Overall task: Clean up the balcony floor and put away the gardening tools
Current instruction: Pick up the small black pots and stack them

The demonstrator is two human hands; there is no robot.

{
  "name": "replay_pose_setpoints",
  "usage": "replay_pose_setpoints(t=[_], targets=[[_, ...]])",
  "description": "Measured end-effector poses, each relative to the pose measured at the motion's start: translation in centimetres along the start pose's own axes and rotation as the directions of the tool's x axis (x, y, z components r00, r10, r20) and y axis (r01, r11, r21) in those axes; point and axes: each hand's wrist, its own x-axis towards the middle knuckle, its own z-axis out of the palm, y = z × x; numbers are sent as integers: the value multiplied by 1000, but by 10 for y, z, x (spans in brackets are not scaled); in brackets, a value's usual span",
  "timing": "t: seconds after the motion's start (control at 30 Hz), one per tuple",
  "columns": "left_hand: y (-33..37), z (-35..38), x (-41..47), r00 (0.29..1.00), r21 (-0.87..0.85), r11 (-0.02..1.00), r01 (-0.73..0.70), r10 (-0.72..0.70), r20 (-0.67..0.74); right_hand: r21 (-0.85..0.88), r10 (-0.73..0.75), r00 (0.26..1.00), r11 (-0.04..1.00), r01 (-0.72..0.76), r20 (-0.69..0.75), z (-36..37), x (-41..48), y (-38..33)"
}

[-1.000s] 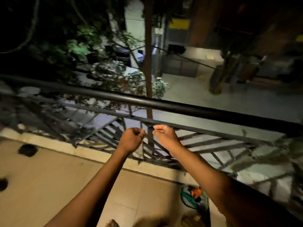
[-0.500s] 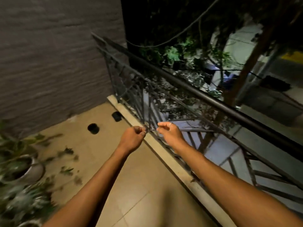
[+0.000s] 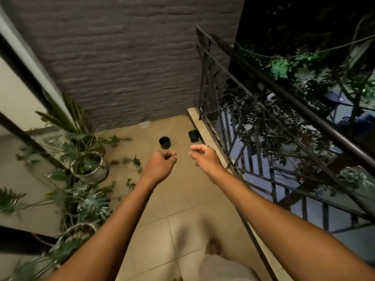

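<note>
- Both arms stretched forward over tiled balcony floor [image 3: 178, 209].
- Left hand [image 3: 160, 165] curled into loose fist, nothing visibly held.
- Right hand [image 3: 205, 157] fingers pinched together, ring [image 3: 206, 147] on one finger; can't tell if anything is held.
- Two small black pots: upright pot [image 3: 165, 142] beyond left hand, tipped pot [image 3: 193, 135] just beside railing curb.
- Metal railing [image 3: 284, 110] on the right; grey brick wall [image 3: 132, 57] ahead.
- Potted plants [image 3: 85, 159] on the left, loose leaves [image 3: 136, 160] on floor near them.

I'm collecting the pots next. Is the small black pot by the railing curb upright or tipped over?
Tipped over, it seems: the black pot by the curb shows its side, while the other black pot stands upright, its round mouth facing up.
</note>
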Motion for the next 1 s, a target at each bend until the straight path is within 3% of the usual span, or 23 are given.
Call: replay_pose_setpoints(t=[0.4, 0.67, 1.0], targets=[[3, 5, 155, 994, 24, 994, 109, -109, -9, 41, 47, 997, 998, -49, 61, 10, 184, -28], [18, 3, 267, 988, -1, 990, 144, -143, -61, -26, 83, 989, 996, -80, 118, -3, 309, -55], [10, -31, 440, 981, -1, 981, 193, -193, -17, -110, 143, 979, 986, -128, 143, 45, 468, -67]])
